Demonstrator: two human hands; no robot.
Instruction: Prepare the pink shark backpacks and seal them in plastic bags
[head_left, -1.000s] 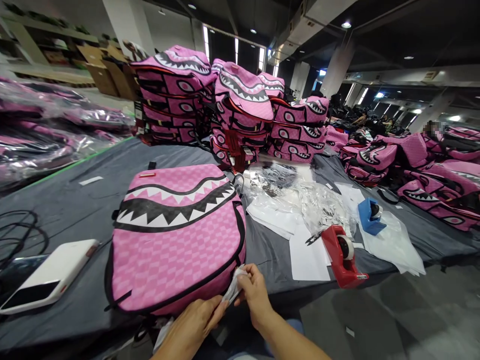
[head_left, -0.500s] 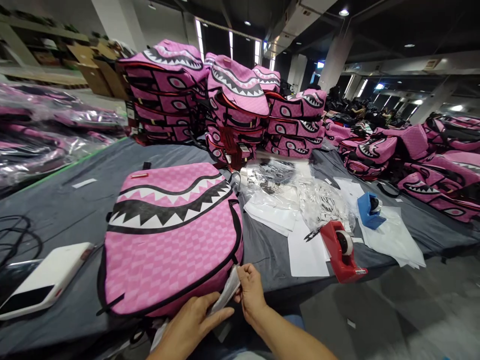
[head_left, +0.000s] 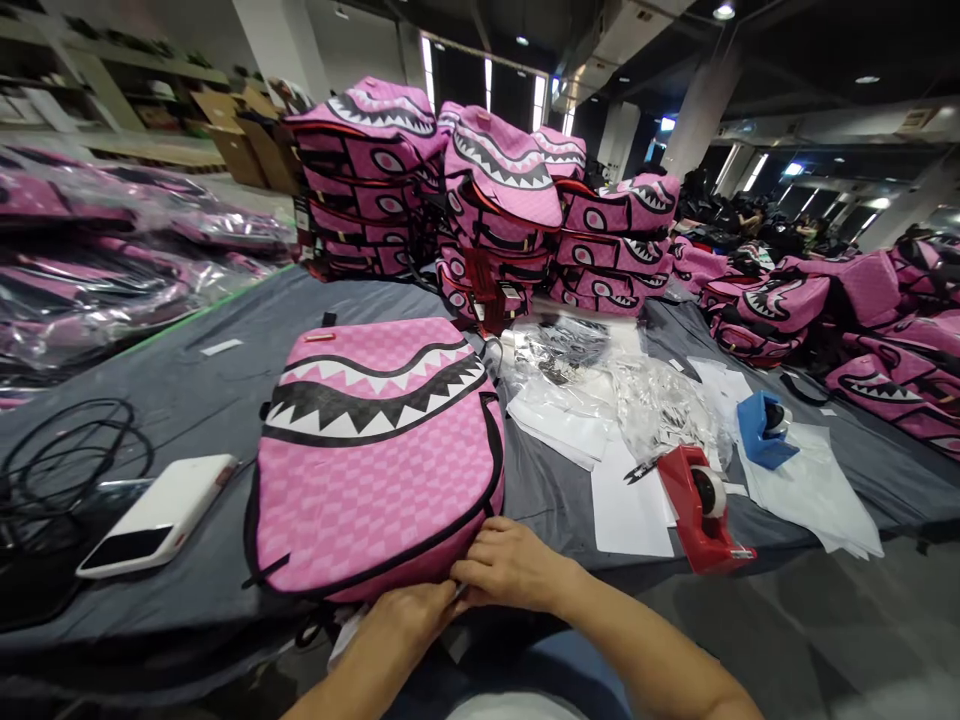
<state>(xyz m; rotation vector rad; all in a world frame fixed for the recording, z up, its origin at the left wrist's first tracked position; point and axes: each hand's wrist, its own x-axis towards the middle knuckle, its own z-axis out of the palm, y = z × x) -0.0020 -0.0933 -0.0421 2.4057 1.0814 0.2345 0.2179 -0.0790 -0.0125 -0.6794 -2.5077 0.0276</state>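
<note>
A pink checkered backpack [head_left: 375, 490] with a black-and-white shark-mouth print lies front up at the table's near edge. Against its lower right corner, my left hand [head_left: 416, 615] and my right hand [head_left: 506, 565] meet, fingertips pinched together. Between them only a sliver of pale material shows; the fingers cover the rest of it. Part of the same white wrapping [head_left: 345, 637] peeks out below the backpack, beside my left wrist. A black strap end hangs near it.
Pink backpacks [head_left: 502, 170] are stacked at the back. To the right lie plastic bags [head_left: 660, 405], white paper [head_left: 630, 510], small black snips [head_left: 640, 470], a red tape dispenser [head_left: 701, 515] and a blue one [head_left: 765, 430]. On the left are a white device [head_left: 161, 515] and black cable [head_left: 75, 450].
My hands have come together, and the left, which was spread open along the white wrapping strip, is now closed. The strip is mostly hidden. The view has shifted, moving the scene rightward.
</note>
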